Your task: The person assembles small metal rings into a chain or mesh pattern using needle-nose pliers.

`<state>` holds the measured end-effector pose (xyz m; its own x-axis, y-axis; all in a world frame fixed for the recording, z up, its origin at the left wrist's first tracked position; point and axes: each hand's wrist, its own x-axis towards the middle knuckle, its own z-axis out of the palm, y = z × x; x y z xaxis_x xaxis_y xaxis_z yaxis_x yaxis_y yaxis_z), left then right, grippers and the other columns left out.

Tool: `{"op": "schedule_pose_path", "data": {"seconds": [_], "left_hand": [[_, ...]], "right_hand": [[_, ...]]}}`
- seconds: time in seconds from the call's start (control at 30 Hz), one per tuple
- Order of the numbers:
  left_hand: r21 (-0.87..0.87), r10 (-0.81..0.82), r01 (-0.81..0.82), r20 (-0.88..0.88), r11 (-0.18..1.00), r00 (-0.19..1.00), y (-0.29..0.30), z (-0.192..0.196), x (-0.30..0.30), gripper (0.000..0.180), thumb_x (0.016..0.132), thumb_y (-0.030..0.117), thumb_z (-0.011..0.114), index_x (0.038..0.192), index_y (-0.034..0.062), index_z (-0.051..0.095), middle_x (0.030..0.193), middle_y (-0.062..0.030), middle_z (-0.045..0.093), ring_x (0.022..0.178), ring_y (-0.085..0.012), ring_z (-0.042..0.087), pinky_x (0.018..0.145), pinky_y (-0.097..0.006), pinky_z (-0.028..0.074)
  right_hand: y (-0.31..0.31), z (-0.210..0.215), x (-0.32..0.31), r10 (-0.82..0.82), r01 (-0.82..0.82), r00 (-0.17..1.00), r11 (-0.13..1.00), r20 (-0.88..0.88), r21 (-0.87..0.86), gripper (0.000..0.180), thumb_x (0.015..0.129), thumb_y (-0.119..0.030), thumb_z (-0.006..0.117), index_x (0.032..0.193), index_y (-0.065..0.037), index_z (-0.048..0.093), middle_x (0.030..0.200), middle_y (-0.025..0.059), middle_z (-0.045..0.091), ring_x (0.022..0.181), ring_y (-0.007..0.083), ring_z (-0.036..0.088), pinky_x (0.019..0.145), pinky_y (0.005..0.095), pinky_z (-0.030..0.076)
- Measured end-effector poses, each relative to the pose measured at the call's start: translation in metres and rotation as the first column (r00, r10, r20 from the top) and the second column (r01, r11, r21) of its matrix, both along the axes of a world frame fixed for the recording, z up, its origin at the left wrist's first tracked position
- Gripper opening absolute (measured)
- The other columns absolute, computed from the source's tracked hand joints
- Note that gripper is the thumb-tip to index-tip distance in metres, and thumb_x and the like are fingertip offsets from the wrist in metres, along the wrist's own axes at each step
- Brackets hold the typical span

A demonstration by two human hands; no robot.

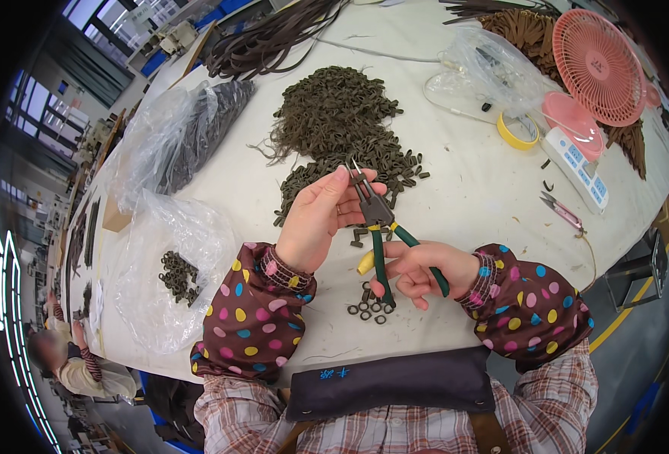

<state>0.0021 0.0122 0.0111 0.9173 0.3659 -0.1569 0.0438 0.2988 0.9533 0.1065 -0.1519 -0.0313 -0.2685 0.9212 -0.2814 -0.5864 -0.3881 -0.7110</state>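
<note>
My right hand (431, 266) is closed round the green handles of a pair of long-nosed pliers (378, 214), with a yellow cover on one finger. The pliers' slim tips point away from me and stand slightly apart. At those tips my left hand (318, 216) pinches a small dark loop (357, 178), which seems to sit over the jaws; the fingers partly hide it. Just beyond lies a large heap of dark olive loops (334, 106). Several small rings (365, 316) lie on the white-covered table (440, 219) below the pliers.
At left are a clear plastic bag (141, 303) with dark loops on it and a wrapped dark bundle (206, 129). Dark straps (270, 41) lie at the back. To the right are a pink fan (599, 68), yellow tape (518, 132), a scale (577, 170) and thread snips (563, 212). Another person sits far left.
</note>
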Motion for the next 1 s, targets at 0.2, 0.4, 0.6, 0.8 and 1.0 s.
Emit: {"op": "schedule_pose_path", "data": {"seconds": [0.2, 0.4, 0.6, 0.8, 1.0], "left_hand": [[0.031, -0.019, 0.019, 0.019, 0.999, 1.0, 0.001, -0.002, -0.002, 0.03, 0.093, 0.029, 0.045, 0.104, 0.0035, 0.057, 0.095, -0.007, 0.064, 0.082, -0.0113, 0.061, 0.078, -0.027, 0.046], [0.142, 0.013, -0.013, 0.003, 0.99, 1.0, -0.002, -0.004, -0.003, 0.03, 0.092, 0.028, 0.047, 0.104, 0.0021, 0.056, 0.095, -0.0086, 0.064, 0.083, -0.0129, 0.06, 0.078, -0.029, 0.046], [0.011, -0.067, 0.067, 0.043, 0.998, 0.997, 0.004, -0.001, -0.003, 0.034, 0.093, 0.028, 0.045, 0.112, 0.0008, 0.053, 0.101, -0.0102, 0.062, 0.089, -0.0148, 0.059, 0.081, -0.03, 0.045], [0.032, -0.124, 0.122, 0.063, 0.992, 0.99, 0.006, -0.002, 0.001, 0.036, 0.092, 0.023, 0.042, 0.118, -0.0009, 0.048, 0.106, -0.0118, 0.06, 0.093, -0.0166, 0.058, 0.083, -0.031, 0.044], [0.074, -0.044, 0.036, 0.113, 0.997, 0.993, 0.009, -0.006, -0.003, 0.033, 0.092, 0.02, 0.043, 0.116, -0.0027, 0.046, 0.104, -0.0135, 0.06, 0.09, -0.0168, 0.059, 0.08, -0.03, 0.047]], "right_hand": [[0.0, 0.002, -0.003, 0.014, -0.013, 0.999, 1.0, -0.029, 0.012, 0.043, 0.078, -0.022, 0.047, 0.116, -0.002, 0.043, 0.09, 0.0087, 0.059, 0.04, 0.0033, 0.031, 0.039, 0.0219, 0.036], [0.002, -0.002, -0.011, -0.101, 0.106, 0.972, 0.994, 0.211, -0.011, 0.038, 0.077, -0.022, 0.047, 0.109, -0.002, 0.047, 0.083, 0.0074, 0.06, 0.039, 0.0029, 0.031, 0.035, 0.0207, 0.032], [0.002, 0.005, -0.009, -0.116, 0.125, 0.984, 0.991, 0.133, -0.056, 0.036, 0.077, -0.021, 0.048, 0.108, -0.003, 0.047, 0.082, 0.0072, 0.06, 0.039, 0.0023, 0.029, 0.034, 0.0193, 0.029], [-0.004, 0.005, -0.003, -0.1, 0.093, 0.992, 0.992, -0.083, -0.086, 0.032, 0.079, -0.02, 0.048, 0.107, -0.005, 0.047, 0.085, 0.0072, 0.06, 0.039, 0.0012, 0.028, 0.033, 0.0192, 0.028], [0.003, -0.005, -0.009, -0.123, 0.123, 0.992, 0.992, -0.014, 0.002, 0.011, 0.077, -0.017, 0.049, 0.082, -0.008, 0.046, 0.075, 0.0091, 0.06, 0.036, 0.0022, 0.027, 0.03, 0.0217, 0.025]]}}
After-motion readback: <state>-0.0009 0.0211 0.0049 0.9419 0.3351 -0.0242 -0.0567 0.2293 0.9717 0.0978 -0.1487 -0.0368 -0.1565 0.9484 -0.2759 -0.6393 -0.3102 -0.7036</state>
